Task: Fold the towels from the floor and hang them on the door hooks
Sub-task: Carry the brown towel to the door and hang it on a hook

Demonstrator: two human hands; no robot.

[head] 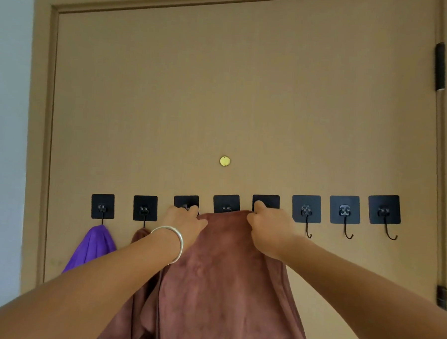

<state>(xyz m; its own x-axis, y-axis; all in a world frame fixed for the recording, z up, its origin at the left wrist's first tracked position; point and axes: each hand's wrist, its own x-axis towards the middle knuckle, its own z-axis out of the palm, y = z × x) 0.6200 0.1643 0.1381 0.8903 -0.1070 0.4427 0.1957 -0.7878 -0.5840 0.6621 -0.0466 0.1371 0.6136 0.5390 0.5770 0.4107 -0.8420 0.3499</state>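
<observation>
Here both hands [186,223] [268,227] grip the brown towel [221,286] against the hooks [226,203].

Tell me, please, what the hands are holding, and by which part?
Both hands, left hand and right hand, grip the brown towel by its top edge.

1. The brown door [247,92] carries a row of eight black adhesive hooks, running from 9 o'clock to 3 o'clock across its lower half.
2. The first hook [102,206] at the 9 o'clock end bears a purple towel [91,245].
3. The second hook [145,208] bears a brown towel [140,236], mostly hidden.
4. A larger brown towel [224,286] hangs at 6 o'clock, its top edge against the fourth hook [226,203].
5. The three hooks [344,210] toward 3 o'clock hang bare.
6. A small brass disc [224,161] sits at the door's centre.
</observation>
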